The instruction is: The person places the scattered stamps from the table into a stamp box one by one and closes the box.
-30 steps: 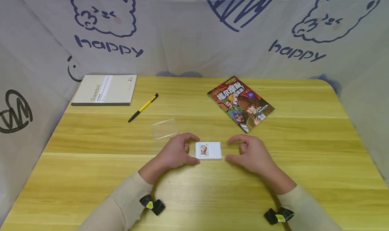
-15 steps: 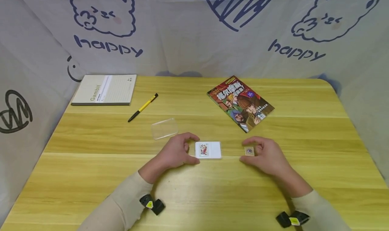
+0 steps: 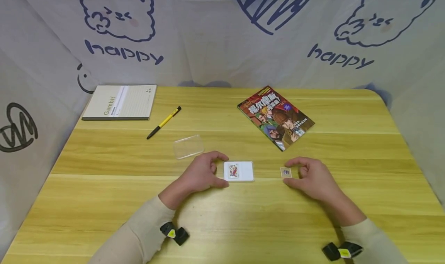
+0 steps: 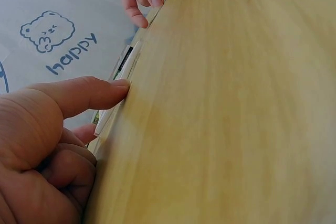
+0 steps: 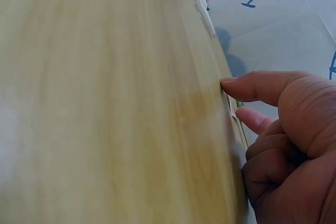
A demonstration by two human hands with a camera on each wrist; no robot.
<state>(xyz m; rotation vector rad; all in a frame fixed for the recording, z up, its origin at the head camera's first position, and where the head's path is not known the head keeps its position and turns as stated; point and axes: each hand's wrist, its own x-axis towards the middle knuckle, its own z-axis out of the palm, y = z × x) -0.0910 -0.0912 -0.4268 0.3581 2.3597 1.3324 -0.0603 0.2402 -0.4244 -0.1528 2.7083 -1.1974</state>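
A shallow clear plastic case (image 3: 247, 171) with a white inside lies in the middle of the table. A colourful stamp (image 3: 233, 171) sits at its left half. My left hand (image 3: 201, 173) grips the case's left end, thumb at the near edge and index finger at the far edge. To the right of the case, a small square stamp (image 3: 286, 172) with a pale border lies flat. My right hand (image 3: 314, 177) is just right of it, thumb and index finger spread on either side of its right edge. The right wrist view shows the thumb (image 5: 257, 86) low over the tabletop.
A clear plastic lid (image 3: 188, 147) lies behind the left hand. Farther back are a yellow and black pen (image 3: 164, 122), a notebook (image 3: 119, 102) at the left and a comic-style book (image 3: 276, 118) at right centre. A printed cloth (image 3: 215, 36) hangs behind the table.
My right hand has drawn away from the case to the right, bringing the small square stamp into sight; lately it slid slightly farther right while that stamp stayed put. The left hand has kept still.
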